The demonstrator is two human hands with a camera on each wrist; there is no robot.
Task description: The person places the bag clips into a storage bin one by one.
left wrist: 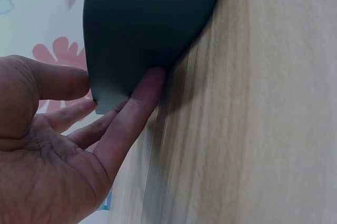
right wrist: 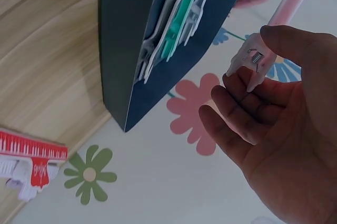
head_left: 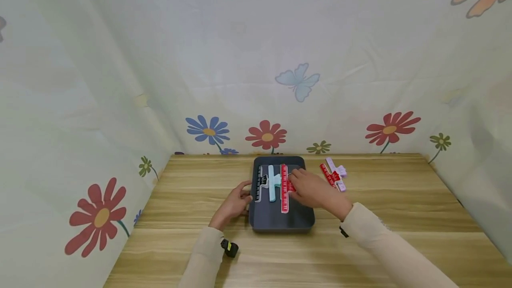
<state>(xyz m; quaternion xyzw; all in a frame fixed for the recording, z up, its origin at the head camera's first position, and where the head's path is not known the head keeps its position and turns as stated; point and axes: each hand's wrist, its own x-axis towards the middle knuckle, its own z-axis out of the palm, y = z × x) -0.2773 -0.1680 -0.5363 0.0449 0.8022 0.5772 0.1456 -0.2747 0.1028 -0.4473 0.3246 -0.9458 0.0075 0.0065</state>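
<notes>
A dark grey tray (head_left: 276,222) lies on the wooden table. My left hand (head_left: 236,201) holds its left side, fingers at the rim and against the outer wall (left wrist: 152,19). Inside, a black clip with a piano-key pattern (head_left: 258,186) and a light blue clip (head_left: 273,183) lie side by side. My right hand (head_left: 314,189) pinches a red piano-key clip (head_left: 284,192) by its handle, over the tray to the right of the blue one. From the right wrist, the handle's metal spring (right wrist: 256,57) shows beneath the thumb.
Right of the tray, another red piano-key clip (head_left: 327,174) and a purple clip (head_left: 331,164) lie close together on the table (head_left: 392,190). A pale curtain (head_left: 240,92) printed with flowers and butterflies stands behind the table's far edge.
</notes>
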